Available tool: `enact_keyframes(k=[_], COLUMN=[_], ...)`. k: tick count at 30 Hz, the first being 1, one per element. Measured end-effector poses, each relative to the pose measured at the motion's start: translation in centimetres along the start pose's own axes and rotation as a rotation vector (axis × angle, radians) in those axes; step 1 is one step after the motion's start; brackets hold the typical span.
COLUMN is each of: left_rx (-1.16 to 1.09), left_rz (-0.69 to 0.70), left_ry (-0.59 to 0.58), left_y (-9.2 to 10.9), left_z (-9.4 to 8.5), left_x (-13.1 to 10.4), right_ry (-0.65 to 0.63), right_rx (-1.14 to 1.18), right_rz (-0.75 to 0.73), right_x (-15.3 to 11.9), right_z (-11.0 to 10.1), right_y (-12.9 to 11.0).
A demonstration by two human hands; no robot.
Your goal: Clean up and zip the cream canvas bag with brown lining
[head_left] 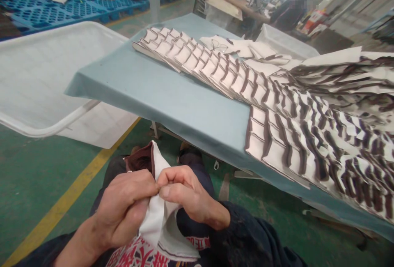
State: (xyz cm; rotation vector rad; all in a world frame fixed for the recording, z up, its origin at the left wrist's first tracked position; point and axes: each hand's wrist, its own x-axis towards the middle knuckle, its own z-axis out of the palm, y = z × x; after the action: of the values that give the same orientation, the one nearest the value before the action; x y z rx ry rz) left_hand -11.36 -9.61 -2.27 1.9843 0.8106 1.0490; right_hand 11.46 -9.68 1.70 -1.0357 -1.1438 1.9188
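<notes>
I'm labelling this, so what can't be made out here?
Head view:
Pinched part of the brown-edged white cloth: covered by the left hand and right hand.
Red printed lettering: partly hidden by that cloth.
White plastic tub: cut off by the left edge.
Rows of folded brown-edged white pieces: cut off at right.

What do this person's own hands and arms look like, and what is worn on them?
The left hand and right hand wear no gloves. The right sleeve is dark navy and ends near the wrist; the left sleeve, also dark, ends farther up the arm.
</notes>
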Motion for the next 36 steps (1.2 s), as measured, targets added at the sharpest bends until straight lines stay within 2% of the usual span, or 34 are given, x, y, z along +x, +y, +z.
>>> enact_keyframes(k=[2,4,7,9,12,14,16,19,20,22,25,27,30,33,36], left_rx=[0.010,0.064,0.144,0.154,0.125,0.086,0.116,0.273,0.323,0.372,0.292,0.214,0.206,0.197,0.123], left_rz=[0.085,0.058,-0.107,-0.142,-0.192,-0.200,-0.111,0.131,0.166,0.116,0.011,0.051,0.092,0.023,-0.055], left_ry=[0.036,0.044,-0.071,-0.151,-0.228,-0.318,-0.338,-0.185,-0.144,-0.130,-0.211,-0.245,-0.203,-0.210,-0.278], left_y=[0.3,0.9,1.9,2.5,3.2,3.3,2.9,1.5,1.1,0.5,0.8,1.6,3.4,4.7,4.5], left_z=[0.3,0.3,-1.1,-2.5,-4.2,-4.4,-4.0,-3.1,-2.9,-2.9,-3.1,-3.0,-2.5,-2.3,-2.3], left_x=[0.3,0.5,0.5,0.7,1.9,3.0,3.5,2.7,2.1,1.1,0.7,1.4,2.9,4.0,4.0], right_ry=[0.023,0.061,0.125,0.138,0.130,0.112,0.098,0.095,0.096,0.091,0.046,0.005,-0.002,0.045,0.070], right_rx=[-0.087,-0.286,-0.664,-0.834,-0.932,-0.959,-0.998,-1.024,-1.015,-0.988,-0.967,-0.978,-1.005,-0.992,-0.934], right_rz=[-0.026,-0.137,-0.453,-0.609,-0.765,-0.848,-0.858,-0.784,-0.772,-0.789,-0.841,-0.857,-0.868,-0.881,-0.874], right_x=[-0.2,-0.5,-1.3,-1.7,-2.0,-2.0,-1.9,-1.6,-1.5,-1.3,-1.0,-1.0,-1.0,-1.2,-1.6], right_z=[-0.1,-0.5,-1.4,-1.9,-2.5,-2.6,-2.6,-2.5,-2.5,-2.5,-2.4,-2.4,-2.3,-2.2,-2.1], right_y=[-0.4,-0.9,-1.5,-1.7,-1.8,-1.6,-1.1,-0.1,0.2,0.7,0.9,0.7,0.4,0.4,0.4])
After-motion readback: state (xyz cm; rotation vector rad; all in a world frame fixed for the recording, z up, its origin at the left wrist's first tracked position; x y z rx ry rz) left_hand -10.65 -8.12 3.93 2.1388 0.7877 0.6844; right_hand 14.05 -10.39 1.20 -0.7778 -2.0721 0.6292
